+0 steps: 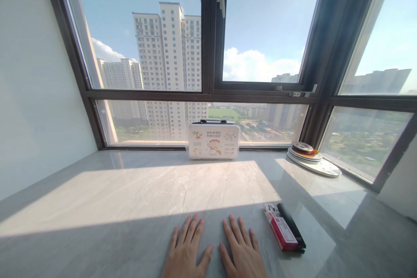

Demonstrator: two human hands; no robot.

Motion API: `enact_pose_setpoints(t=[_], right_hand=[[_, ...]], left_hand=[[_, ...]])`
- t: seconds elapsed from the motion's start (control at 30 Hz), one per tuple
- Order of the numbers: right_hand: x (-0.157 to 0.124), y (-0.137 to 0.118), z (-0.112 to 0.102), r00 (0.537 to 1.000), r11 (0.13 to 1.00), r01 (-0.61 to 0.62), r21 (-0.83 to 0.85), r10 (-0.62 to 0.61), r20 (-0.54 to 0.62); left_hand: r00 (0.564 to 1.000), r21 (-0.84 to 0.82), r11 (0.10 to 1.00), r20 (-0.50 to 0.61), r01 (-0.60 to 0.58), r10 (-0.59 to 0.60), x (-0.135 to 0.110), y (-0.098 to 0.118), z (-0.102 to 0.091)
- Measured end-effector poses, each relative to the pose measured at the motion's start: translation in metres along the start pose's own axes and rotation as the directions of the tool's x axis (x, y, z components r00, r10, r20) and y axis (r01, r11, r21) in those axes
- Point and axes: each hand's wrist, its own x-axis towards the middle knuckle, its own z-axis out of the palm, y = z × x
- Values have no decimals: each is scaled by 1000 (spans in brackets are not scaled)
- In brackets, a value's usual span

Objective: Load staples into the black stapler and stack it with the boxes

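Note:
My left hand [187,247] lies flat on the pale marble-look sill [114,200], fingers spread and nothing in it. Beside it, palm down as well, rests my right hand [243,249], its fingers also apart and holding nothing. A small gap separates the two thumbs. Just to the right of my right hand is a red and white box [282,230], with a black slim case or box [292,228] lying along its right side. Neither hand touches them.
Against the window frame [146,95] stands a white cartoon-printed carry case [214,141] with a black handle. At the back right corner several round plates or lids [321,167] are stacked. A white wall [35,82] bounds the left side.

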Motion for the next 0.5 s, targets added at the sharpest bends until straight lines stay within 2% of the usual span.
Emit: enact_pose_setpoints(t=[0.5], right_hand=[[-14,0,-2,996,997,26,74,-20,-86]], left_hand=[[991,-3,999,-124,-49,48,-12,0,7]])
